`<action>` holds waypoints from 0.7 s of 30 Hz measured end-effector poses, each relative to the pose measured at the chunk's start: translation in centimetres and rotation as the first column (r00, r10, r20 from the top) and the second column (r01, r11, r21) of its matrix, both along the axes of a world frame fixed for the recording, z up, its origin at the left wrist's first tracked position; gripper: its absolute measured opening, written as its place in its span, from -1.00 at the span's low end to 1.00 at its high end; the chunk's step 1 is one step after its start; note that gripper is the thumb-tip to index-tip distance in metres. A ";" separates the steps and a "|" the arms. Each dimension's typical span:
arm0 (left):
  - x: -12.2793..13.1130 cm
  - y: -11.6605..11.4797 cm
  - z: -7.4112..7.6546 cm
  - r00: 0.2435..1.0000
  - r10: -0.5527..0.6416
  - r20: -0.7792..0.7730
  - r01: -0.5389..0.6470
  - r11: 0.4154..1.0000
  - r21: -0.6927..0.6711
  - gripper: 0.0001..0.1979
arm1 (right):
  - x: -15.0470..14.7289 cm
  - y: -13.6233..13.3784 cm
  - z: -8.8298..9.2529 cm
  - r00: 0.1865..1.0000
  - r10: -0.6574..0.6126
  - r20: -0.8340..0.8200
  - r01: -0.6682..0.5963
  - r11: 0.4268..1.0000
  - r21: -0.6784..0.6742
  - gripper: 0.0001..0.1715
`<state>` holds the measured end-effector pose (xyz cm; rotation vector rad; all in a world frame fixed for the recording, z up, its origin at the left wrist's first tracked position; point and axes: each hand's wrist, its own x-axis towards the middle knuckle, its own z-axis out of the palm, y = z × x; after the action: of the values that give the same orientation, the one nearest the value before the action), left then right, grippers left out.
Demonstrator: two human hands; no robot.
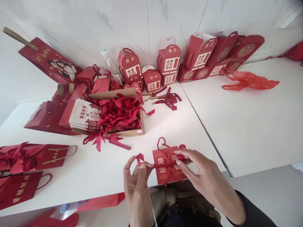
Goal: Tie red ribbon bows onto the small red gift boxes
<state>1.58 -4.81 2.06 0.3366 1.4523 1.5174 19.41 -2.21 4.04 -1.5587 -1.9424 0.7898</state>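
A red gift box (162,178) with gold lettering and a corded handle lies near the table's front edge, its curved flaps folded over the top. Across those flaps runs a dark red ribbon (161,165). To the left of the box, my left hand (139,179) pinches one end of the ribbon between thumb and fingers, and a short tail sticks up past them. My right hand (199,167) is over the box's right side, thumb and forefinger closed on the ribbon's other part. The ribbon looks taut between both hands.
An open cardboard box (142,121) heaped with red ribbons stands left of centre, beside stacked printed cards (82,115). Loose dark red cords (169,99) lie behind. Several red boxes (171,60) line the wall. A red plastic bag (253,80) lies right; gift bags (55,154) left.
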 end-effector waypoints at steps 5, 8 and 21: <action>0.3 -0.4 1.5 0.932 -0.123 -0.341 0.109 0.992 -0.060 -0.68 | -0.3 0.2 1.2 0.997 0.044 -0.055 -0.041 0.998 0.051 -0.75; 0.8 -0.2 2.2 0.826 -0.310 -0.470 0.336 0.941 -0.030 -0.74 | -0.8 0.6 1.9 0.975 0.199 -0.095 -0.194 0.979 0.066 -0.60; 0.9 -0.1 2.2 0.968 -0.154 -0.198 0.149 0.988 -0.043 -0.55 | 0.3 0.3 0.1 0.983 0.175 -0.051 -0.178 0.982 -0.063 -0.61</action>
<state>2.44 -4.91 4.23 0.5853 1.5649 1.3696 19.66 -1.91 4.09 -1.4069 -2.0613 0.9649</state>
